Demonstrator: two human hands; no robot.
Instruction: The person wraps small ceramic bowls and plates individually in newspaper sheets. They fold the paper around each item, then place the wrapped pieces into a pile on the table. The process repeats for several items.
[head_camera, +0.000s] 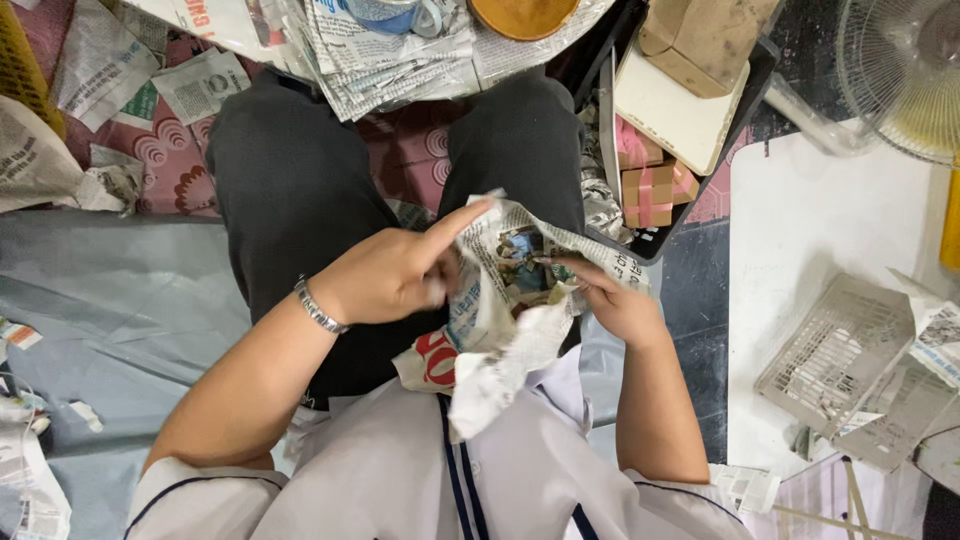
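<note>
The floor (120, 300) is covered at the left by a grey plastic sheet, on which crumpled newspaper scraps (35, 170) are scattered. Further up, a pink patterned mat (175, 160) is seen, with more torn newspaper pieces (200, 85) laid over it. At the right, dark floor tiles (690, 300) are exposed beside a white board (810, 230), on which a grey plastic grille (835, 355) is rested. A black crate (655, 235) holding small pink-banded boxes is set on the floor near the knees, and a white fan (900, 70) is placed at the upper right.
</note>
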